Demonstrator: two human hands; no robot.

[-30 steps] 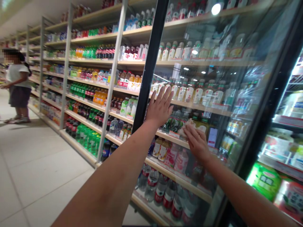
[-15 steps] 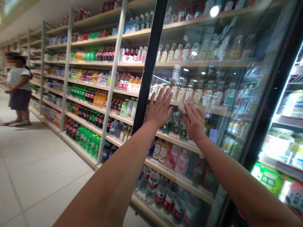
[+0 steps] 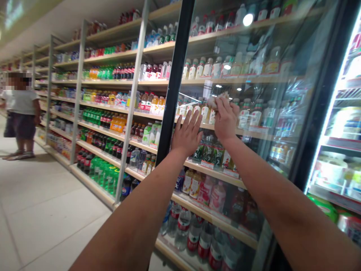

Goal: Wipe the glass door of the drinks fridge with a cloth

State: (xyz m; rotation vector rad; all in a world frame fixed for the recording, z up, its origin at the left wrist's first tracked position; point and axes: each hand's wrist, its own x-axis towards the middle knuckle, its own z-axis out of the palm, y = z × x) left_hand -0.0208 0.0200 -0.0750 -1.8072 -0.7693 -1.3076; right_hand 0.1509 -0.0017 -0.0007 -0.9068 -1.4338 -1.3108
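Note:
A black-framed glass door (image 3: 254,90) stands at an angle before me, with drink bottles showing through it. Flat against the glass near its left frame lies my left hand (image 3: 186,137), fingers spread, holding nothing. My right hand (image 3: 226,118) is a little higher and to the right, its fingers closed on a crumpled whitish cloth (image 3: 218,101) pressed to the glass. Part of the cloth is hidden under the fingers.
Long shelves of bottled drinks (image 3: 107,98) run away to the left beside a tiled floor (image 3: 50,203). A person in a white top (image 3: 22,103) stands in the aisle. Lit cooler shelves (image 3: 335,158) are at the right edge.
My right hand has moved up and slightly left across the glass with the cloth. My left hand stays nearly in place on the glass. The person in the aisle has turned.

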